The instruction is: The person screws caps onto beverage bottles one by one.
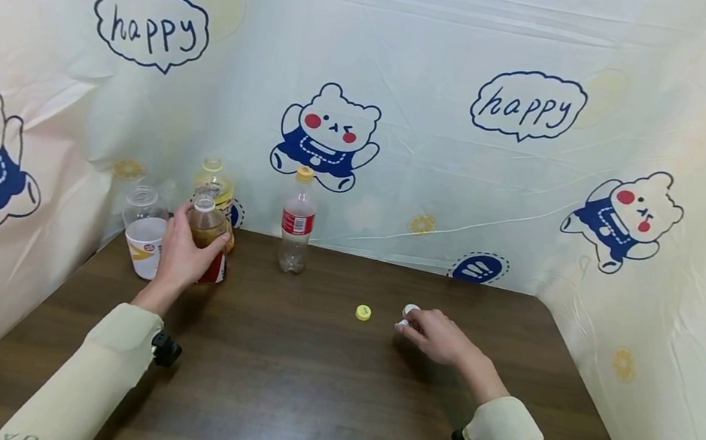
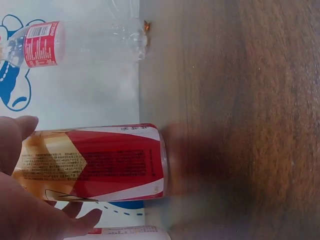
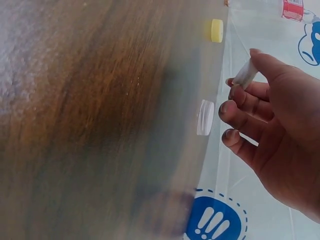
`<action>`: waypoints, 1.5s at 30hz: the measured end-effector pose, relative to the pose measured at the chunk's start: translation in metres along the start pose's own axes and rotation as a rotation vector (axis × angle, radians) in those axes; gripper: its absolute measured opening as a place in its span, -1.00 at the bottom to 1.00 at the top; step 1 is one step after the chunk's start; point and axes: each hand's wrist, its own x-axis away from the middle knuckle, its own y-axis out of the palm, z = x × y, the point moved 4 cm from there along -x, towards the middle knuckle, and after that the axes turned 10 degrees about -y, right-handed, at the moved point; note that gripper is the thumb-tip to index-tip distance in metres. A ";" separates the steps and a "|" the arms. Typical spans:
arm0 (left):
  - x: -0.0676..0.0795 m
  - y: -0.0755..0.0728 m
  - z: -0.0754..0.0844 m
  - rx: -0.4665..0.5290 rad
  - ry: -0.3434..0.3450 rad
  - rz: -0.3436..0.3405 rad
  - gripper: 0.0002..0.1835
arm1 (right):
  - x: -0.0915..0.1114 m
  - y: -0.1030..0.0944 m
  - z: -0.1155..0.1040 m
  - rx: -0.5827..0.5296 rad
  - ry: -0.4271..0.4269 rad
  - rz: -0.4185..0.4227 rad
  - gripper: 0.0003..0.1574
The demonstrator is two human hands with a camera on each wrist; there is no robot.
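Note:
My left hand (image 1: 182, 255) grips an upright brown bottle (image 1: 213, 271) with a red and gold label, its thumb and fingers around the upper body. In the left wrist view the label's fine print on the bottle (image 2: 110, 162) faces the camera. Over on the right, my right hand (image 1: 441, 338) pinches a white bottle cap (image 3: 246, 74) between thumb and fingertips, just above the table. Another white cap (image 3: 205, 118) lies on the tabletop beside that hand. To the hand's left is a yellow cap (image 1: 363, 313).
A clear jar with a white label (image 1: 145, 242) stands left of my left hand. Behind the gripped bottle is a yellow-labelled bottle (image 1: 216, 184). A clear bottle with a red label and yellow cap (image 1: 298, 223) stands near the table's back edge, before a printed curtain (image 1: 400, 181).

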 end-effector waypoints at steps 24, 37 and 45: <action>0.023 0.004 0.030 -0.047 0.145 -0.085 -0.14 | 0.001 -0.004 -0.009 -0.003 -0.007 -0.051 -0.58; 0.037 0.035 0.041 -0.015 0.223 -0.206 -0.16 | -0.001 -0.006 -0.019 0.062 -0.119 0.018 -0.60; 0.045 0.050 0.043 -0.002 0.246 -0.262 -0.18 | -0.003 -0.011 -0.028 -0.015 -0.103 0.075 -0.62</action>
